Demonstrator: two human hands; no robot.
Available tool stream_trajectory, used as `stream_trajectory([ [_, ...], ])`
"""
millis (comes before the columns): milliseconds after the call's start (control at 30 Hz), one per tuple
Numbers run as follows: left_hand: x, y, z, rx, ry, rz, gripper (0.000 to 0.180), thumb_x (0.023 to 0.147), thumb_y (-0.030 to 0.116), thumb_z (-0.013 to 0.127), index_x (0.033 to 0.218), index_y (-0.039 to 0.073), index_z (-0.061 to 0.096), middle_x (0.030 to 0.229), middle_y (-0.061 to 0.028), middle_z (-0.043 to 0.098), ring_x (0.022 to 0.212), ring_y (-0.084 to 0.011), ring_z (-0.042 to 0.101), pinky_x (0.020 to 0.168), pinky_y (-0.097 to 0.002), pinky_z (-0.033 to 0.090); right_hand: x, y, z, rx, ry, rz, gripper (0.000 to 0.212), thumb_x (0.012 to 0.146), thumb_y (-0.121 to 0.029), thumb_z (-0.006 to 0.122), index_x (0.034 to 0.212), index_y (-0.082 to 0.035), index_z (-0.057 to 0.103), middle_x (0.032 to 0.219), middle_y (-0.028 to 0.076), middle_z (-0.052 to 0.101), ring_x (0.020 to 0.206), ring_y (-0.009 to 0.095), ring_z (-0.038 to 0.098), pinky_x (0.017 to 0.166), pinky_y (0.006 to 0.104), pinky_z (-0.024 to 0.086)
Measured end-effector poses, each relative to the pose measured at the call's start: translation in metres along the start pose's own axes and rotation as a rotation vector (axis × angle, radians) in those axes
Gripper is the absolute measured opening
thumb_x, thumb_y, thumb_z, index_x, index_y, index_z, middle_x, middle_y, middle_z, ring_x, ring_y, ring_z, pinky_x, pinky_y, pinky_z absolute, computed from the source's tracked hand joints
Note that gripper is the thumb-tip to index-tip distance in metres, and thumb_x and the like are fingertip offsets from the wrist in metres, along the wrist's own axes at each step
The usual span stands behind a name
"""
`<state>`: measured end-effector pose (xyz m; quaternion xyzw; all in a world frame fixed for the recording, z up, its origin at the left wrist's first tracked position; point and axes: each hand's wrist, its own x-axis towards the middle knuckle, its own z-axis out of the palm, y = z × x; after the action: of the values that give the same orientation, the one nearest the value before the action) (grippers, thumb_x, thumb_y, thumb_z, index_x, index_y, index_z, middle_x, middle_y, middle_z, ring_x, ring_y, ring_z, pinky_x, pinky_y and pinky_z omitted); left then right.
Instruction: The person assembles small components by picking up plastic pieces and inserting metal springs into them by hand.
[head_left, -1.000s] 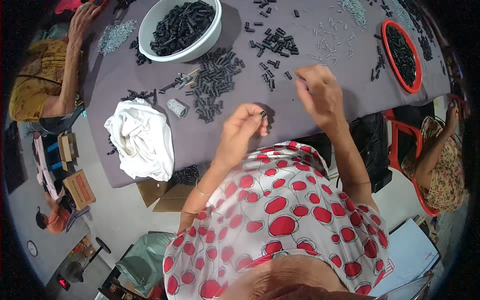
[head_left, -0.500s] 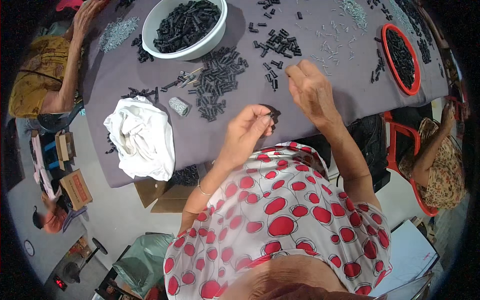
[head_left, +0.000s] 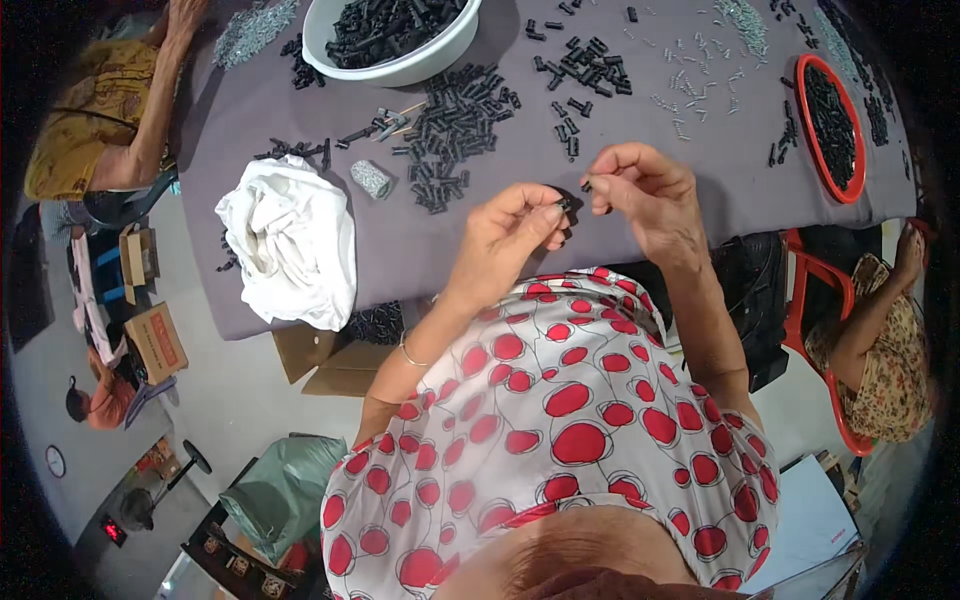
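Centrally, my left hand (head_left: 503, 242) pinches a small black part (head_left: 566, 204) between thumb and fingers near the front edge of the grey-covered table (head_left: 395, 250), while my right hand (head_left: 657, 207), just beside it, grips a small dark piece (head_left: 588, 187) too tiny to identify. Beyond them lie loose black cylinders (head_left: 590, 68); a white basin (head_left: 425, 68) stands farther left, a red-rimmed tray (head_left: 846, 194) farther right.

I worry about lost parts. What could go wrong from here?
The left hand pinches a small black part; it could slip. The red tray sits near the edge of the table, so a knock might spill its dark contents. Loose silver pieces could scatter if brushed.
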<state>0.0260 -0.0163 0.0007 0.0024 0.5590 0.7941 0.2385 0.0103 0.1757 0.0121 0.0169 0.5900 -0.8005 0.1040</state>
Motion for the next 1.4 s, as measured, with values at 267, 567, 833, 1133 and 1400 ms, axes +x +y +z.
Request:
stream_trajectory([
  [267, -0.001, -0.002, 0.004, -0.037, 0.049, 0.012, 0.018, 0.091, 0.011, 0.059, 0.101, -0.003, 0.061, 0.083, -0.0036, 0.064, 0.072, -0.0071, 0.058, 0.067, -0.0212, 0.050, -0.015, -0.003, 0.018, -0.129, 0.068, -0.104, 0.011, 0.083, 0.003, 0.062, 0.093, 0.001, 0.061, 0.083, 0.001, 0.061, 0.074, 0.006, 0.058, 0.067, 0.0203, 0.049],
  [567, -0.003, -0.008, 0.009, 0.043, 0.104, 0.067, 0.017, 0.090, 0.009, 0.060, 0.103, -0.002, 0.062, 0.086, -0.0034, 0.064, 0.074, -0.0078, 0.059, 0.068, -0.0209, 0.050, -0.020, 0.006, 0.027, -0.245, 0.169, -0.157, 0.012, 0.081, 0.002, 0.065, 0.092, -0.002, 0.062, 0.080, 0.001, 0.062, 0.072, 0.006, 0.060, 0.063, 0.0209, 0.050],
  [833, -0.004, -0.005, 0.013, 0.096, 0.123, 0.076, 0.016, 0.091, 0.008, 0.059, 0.103, -0.002, 0.061, 0.085, -0.0038, 0.064, 0.074, -0.0081, 0.059, 0.069, -0.0219, 0.050, -0.017, 0.020, 0.021, -0.503, 0.202, -0.366, 0.014, 0.077, 0.002, 0.068, 0.087, -0.003, 0.060, 0.077, 0.006, 0.063, 0.066, 0.012, 0.064, 0.060, 0.0237, 0.050],
  [1133, -0.006, -0.004, 0.018, 0.301, 0.163, 0.109, 0.015, 0.093, 0.011, 0.056, 0.099, -0.002, 0.060, 0.079, -0.0018, 0.061, 0.071, -0.0071, 0.055, 0.065, -0.0212, 0.047, -0.018, 0.031, 0.020, -0.434, 0.214, -0.335, 0.012, 0.078, 0.003, 0.066, 0.087, -0.003, 0.060, 0.080, 0.007, 0.064, 0.067, 0.012, 0.064, 0.060, 0.0242, 0.051],
  [1400, -0.007, -0.003, 0.019, 0.369, 0.200, 0.104, 0.014, 0.093, 0.009, 0.053, 0.097, -0.002, 0.060, 0.080, -0.0019, 0.059, 0.069, -0.0069, 0.053, 0.063, -0.0215, 0.046, -0.016, 0.036, 0.027, -0.413, 0.203, -0.419, 0.011, 0.079, 0.006, 0.065, 0.086, -0.001, 0.060, 0.082, 0.008, 0.065, 0.067, 0.012, 0.063, 0.058, 0.0234, 0.051],
])
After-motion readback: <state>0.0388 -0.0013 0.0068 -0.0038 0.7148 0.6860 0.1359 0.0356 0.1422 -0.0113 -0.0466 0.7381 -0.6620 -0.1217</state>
